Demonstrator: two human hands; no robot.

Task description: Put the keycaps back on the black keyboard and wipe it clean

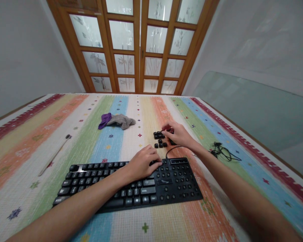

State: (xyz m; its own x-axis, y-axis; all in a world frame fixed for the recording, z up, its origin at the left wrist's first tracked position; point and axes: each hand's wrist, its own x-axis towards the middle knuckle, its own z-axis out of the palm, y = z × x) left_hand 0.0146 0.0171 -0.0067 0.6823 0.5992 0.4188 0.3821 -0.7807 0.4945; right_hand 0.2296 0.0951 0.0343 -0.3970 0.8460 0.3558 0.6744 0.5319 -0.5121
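Observation:
A black keyboard (96, 183) lies near the front of the striped table (27, 141); its right part has bare key posts where caps are off. My left hand (142, 163) rests on the keyboard's upper middle with fingers curled down onto it. My right hand (178, 133) reaches beyond the keyboard to a small pile of loose black keycaps (159, 139), fingers bent and touching them. What its fingertips pinch I cannot make out.
A grey and purple cloth (117, 120) lies further back on the table. A thin white tool with a dark tip (54, 155) lies at the left. The keyboard's coiled black cable (223, 151) sits at the right. Wooden glass doors (138, 47) stand behind.

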